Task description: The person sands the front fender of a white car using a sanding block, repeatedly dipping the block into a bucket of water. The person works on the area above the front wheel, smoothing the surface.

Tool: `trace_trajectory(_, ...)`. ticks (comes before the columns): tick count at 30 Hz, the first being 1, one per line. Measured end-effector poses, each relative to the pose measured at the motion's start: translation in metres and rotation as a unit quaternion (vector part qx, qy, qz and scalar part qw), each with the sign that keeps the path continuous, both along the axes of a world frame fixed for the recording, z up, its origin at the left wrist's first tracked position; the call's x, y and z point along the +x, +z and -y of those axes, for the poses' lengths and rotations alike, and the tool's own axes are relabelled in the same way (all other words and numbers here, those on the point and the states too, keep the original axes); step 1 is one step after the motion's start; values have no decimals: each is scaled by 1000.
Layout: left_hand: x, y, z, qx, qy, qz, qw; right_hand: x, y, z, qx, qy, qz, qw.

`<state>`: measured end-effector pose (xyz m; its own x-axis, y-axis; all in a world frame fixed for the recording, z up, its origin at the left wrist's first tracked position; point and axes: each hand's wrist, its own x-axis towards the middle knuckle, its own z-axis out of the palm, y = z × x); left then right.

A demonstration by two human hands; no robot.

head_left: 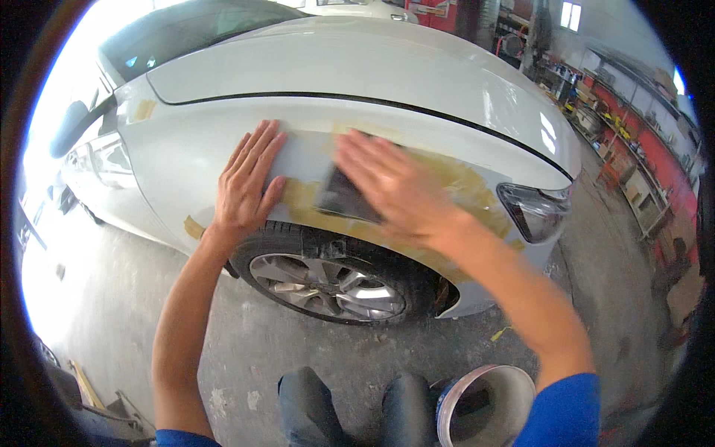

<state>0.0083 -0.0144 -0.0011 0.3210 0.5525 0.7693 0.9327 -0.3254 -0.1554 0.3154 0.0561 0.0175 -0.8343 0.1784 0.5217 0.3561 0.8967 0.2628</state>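
A white car's front fender (171,134) fills the middle, with tan filler patches (462,179) and dull grey areas above the wheel arch. My right hand (391,182) presses a dark sheet of sandpaper (346,195) against the filler, its fingers laid over the sheet and slightly blurred. To its left, my left hand (249,179) rests flat on the fender, fingers stretched out and nothing in them. The sandpaper's underside is hidden against the panel.
Below the arch sits the front wheel (328,287). The headlight (532,212) is at the fender's right end. By my knees stands an open bucket (488,410) on the concrete floor (246,357). Cluttered shelves (625,141) line the right wall.
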Motion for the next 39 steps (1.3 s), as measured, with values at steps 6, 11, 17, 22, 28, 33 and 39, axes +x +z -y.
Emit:
trace_trajectory(6, -38, -9, 2, 68, -7, -8, 998, 17, 4, 16, 33, -71, -9, 997)
trace_trajectory(11, -28, -15, -2, 40, -36, 23, 998, -63, 8, -2, 59, 15, 5, 998)
trace_trajectory(17, -42, -14, 3, 55, -8, 14, 998, -12, 22, 5, 70, -20, 30, 997)
trace_trajectory(22, -37, -14, -2, 53, -20, 17, 998, -99, 12, -5, 72, 28, 24, 997)
trace_trajectory(28, -38, -17, -2, 61, -15, 20, 998, -24, 25, 3, 51, -30, 71, 996)
trace_trajectory(33, -39, -20, -4, 71, -32, 23, 997, -94, 28, -2, 71, 17, 83, 994)
trace_trajectory(39, -45, -18, -4, 82, -20, 25, 996, -42, 24, 3, 56, -17, 63, 996)
